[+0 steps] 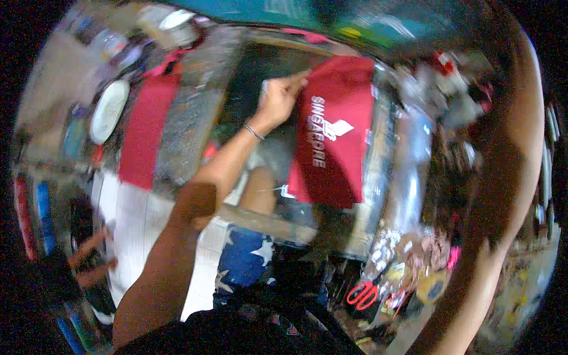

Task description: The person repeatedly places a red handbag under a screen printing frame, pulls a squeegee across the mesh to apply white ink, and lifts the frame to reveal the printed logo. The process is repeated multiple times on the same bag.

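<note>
My left hand [278, 102], with a bracelet at the wrist, reaches forward over a dark opening in a wooden frame. Its thumb and fingers pinch the upper left edge of a red cloth panel [346, 160] with white printing. The panel lies spread out to the right of the hand, a shadow falling across it. My right forearm runs up along the far right side, but its hand is outside the picture. Motion blurs much of the view.
A second red cloth [149, 133] lies at left, over white fabric [131, 222]. Beyond it stands a white oval dish [110, 112]. Another person's hand [93, 257] shows at lower left. Red-handled scissors [362, 294] lie among scraps at lower right. A wooden edge [260, 222] crosses before my lap.
</note>
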The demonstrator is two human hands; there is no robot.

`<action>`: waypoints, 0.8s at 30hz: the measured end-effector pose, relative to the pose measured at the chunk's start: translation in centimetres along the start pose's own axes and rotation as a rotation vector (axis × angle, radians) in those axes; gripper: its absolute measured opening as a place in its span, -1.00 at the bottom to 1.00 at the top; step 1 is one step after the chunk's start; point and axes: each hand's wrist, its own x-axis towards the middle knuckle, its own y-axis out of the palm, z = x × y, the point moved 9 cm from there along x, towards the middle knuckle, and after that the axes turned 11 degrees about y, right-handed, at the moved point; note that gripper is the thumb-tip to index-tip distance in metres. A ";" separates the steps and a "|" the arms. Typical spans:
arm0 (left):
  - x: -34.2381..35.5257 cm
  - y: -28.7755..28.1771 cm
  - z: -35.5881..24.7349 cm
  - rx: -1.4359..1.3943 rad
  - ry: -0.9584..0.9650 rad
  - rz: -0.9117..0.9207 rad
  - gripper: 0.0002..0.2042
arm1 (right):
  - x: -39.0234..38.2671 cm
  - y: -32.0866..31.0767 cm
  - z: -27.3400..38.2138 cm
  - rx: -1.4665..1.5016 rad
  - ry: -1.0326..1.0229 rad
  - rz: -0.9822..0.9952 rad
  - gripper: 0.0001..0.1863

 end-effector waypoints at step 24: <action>-11.0 -12.4 -1.3 0.433 0.239 0.299 -0.20 | -4.9 -6.5 4.1 0.042 0.282 0.122 -0.20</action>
